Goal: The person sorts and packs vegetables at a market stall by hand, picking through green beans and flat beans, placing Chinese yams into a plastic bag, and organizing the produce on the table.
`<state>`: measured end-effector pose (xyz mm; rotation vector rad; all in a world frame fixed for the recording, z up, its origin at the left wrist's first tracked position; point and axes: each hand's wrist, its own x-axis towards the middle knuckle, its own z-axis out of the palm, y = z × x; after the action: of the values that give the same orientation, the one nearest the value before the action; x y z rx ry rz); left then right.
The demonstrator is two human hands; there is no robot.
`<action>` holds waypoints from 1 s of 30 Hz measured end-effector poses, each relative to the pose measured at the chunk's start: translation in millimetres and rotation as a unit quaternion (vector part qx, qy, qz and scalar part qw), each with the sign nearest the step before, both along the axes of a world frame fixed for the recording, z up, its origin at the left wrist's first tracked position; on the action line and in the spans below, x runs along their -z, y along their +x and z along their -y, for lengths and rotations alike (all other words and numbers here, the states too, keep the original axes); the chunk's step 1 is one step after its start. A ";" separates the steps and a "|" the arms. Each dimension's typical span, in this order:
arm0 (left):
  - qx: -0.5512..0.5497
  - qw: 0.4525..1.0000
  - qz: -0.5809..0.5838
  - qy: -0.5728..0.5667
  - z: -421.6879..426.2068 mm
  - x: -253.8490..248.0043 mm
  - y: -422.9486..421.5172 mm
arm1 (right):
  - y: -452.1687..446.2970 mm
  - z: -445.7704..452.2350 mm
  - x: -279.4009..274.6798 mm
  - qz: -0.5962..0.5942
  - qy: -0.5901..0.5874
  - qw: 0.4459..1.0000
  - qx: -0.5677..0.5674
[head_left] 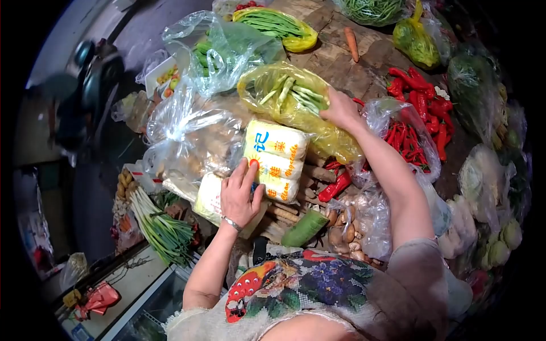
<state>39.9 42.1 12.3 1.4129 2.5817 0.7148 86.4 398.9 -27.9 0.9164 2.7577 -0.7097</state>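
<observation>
My left hand (242, 196) lies flat with its fingers stretched over printed plastic packs of pale vegetables. One pack (278, 162), with blue and orange lettering, is under the fingertips; another pale pack (209, 196) sits beneath the palm. My right hand (341, 111) is closed at the right rim of a yellow plastic bag (335, 139), its fingertips partly hidden by the film. Inside the bag's mouth are pale green bean pods (301, 96). To the left of the packs, a clear plastic bag (187, 128) covers brownish contents that I cannot make out.
Red peppers (418, 99) and a bag of mushrooms (347, 230) are to the right. A cut green gourd (305, 228) lies near my body. Spring onions (156, 221) are at the left. Long beans (273, 25) and a carrot (351, 44) are at the back.
</observation>
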 end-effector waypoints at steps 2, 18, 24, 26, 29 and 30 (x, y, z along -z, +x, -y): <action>-0.003 1.000 -0.001 -0.005 0.5 1.2 0.0 | -7.3 -3.9 -19.3 0.004 0.001 1.000 0.020; -0.008 1.000 0.012 -0.019 -2.0 -1.0 -2.9 | -8.9 -106.9 25.4 -0.070 0.090 0.992 0.056; -0.006 1.000 0.013 -0.025 -2.6 -1.1 -2.9 | -7.3 -94.3 14.9 -0.047 0.115 0.981 0.150; -0.003 1.000 0.010 -0.025 -3.4 -0.5 -3.3 | -10.5 -83.8 -3.0 -0.069 0.267 0.954 0.117; -0.003 1.000 0.011 -0.025 -2.6 0.7 -3.7 | -14.2 -80.9 -11.7 -0.270 0.234 0.934 -0.011; -0.004 1.000 0.010 -0.028 -2.3 1.1 -3.7 | -16.1 -75.3 -9.7 -0.270 0.234 0.934 -0.010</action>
<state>36.2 44.4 11.2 1.3729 2.5727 0.6503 70.3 474.1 -18.1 0.8624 3.5225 -0.3283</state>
